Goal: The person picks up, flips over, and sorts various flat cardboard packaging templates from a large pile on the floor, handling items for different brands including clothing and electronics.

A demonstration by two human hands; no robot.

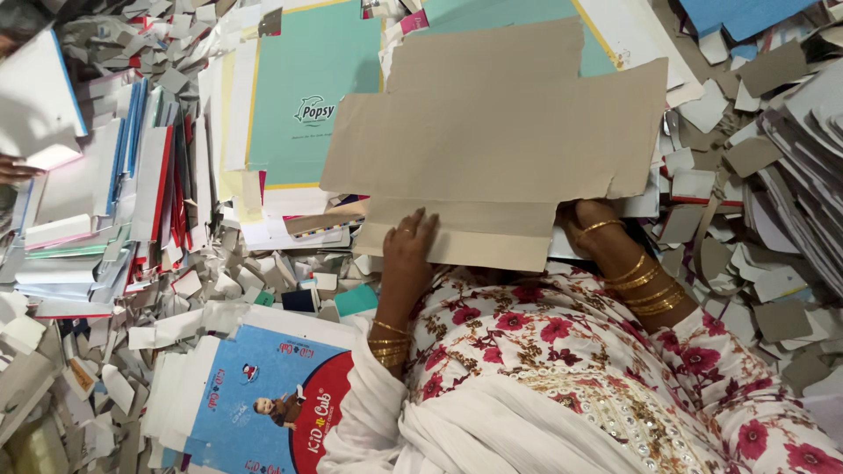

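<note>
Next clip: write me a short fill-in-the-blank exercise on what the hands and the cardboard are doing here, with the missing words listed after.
1. Both hands grip a flat, die-cut sheet of ____ cardboard.
2. The left hand lies on top of the sheet's ____ edge.
3. The right hand is partly hidden ____ the sheet.
4. Near the left elbow lies a stack of ____ printed cartons with a red curve.

Missing words: brown; near; under; blue
</note>
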